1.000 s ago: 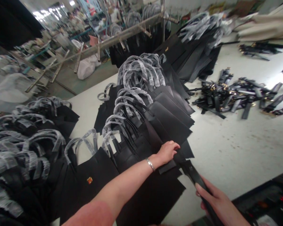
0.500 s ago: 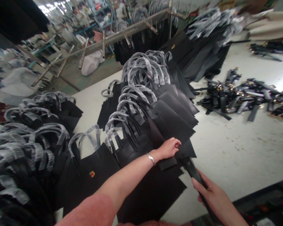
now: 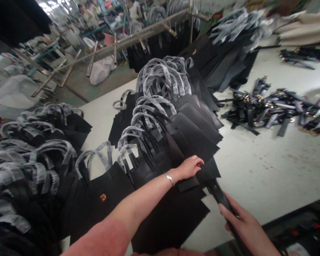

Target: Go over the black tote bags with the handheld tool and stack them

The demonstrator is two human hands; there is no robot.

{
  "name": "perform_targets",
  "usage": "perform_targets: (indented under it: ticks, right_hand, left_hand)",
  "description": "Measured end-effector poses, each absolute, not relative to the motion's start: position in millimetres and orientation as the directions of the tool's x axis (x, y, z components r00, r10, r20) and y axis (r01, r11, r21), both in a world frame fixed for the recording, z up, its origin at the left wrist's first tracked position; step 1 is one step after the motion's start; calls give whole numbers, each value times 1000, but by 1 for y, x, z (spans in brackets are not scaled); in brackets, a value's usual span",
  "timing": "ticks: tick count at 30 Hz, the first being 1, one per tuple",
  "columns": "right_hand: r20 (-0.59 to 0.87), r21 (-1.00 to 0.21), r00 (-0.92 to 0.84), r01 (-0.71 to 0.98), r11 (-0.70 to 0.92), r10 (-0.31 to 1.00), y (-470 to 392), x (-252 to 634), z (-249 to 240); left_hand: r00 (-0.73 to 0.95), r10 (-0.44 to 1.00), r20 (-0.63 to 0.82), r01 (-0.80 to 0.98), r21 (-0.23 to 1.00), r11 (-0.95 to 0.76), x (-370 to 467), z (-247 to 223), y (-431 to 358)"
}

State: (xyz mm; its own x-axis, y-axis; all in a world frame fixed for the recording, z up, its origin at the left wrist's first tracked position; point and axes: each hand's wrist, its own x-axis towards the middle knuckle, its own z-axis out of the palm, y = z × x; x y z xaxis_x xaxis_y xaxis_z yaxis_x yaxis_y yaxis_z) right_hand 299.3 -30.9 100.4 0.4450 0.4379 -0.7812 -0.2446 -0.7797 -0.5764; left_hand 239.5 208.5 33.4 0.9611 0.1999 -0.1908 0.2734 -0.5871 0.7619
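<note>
My left hand (image 3: pixel 191 167) wears a silver bangle at the wrist and has its fingers closed at the edge of a black panel (image 3: pixel 212 169) in the middle of the table. Lower right, my right hand (image 3: pixel 237 217) grips a long black strip (image 3: pixel 219 195), whose far end touches the black pieces beside my left fingers. Black bag panels (image 3: pixel 194 129) with plastic-wrapped handles (image 3: pixel 164 76) lie overlapped behind my left hand. A black bag panel with a small gold and red emblem (image 3: pixel 103 197) lies left of my forearm.
More wrapped handles (image 3: pixel 53 153) and black panels crowd the left side. On the white table (image 3: pixel 269 160), a heap of black straps with gold hardware (image 3: pixel 264 106) lies at the right. A metal rack (image 3: pixel 101 53) stands beyond the table; folded beige material (image 3: pixel 304 30) is at the back right.
The view has shifted slightly. My left hand stays at the panel edge, and my right hand still holds the black strip, a touch further right and lower.
</note>
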Motion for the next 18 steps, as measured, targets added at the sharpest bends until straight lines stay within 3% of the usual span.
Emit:
perform_targets:
  ticks: [5,9,14,18]
  right_hand:
    - [-687,-646,583,-216,-732,434,-4,313,104]
    - [-652,-642,688,-278,-714,319,-16,328,116]
    - [-737,-543,648,-401,-738,190,-48,321,117]
    - [-756,-547,622,-425,-721,206,-57,308,109]
  left_hand:
    - [974,159,-162,228,711,-665,237,36,206]
    - [987,67,-144,146,659,-737,235,39,198]
    - [986,-43,-162,42,484,-874,243,40,192]
    - [979,-62,-193,46,514,-857,248,38,188]
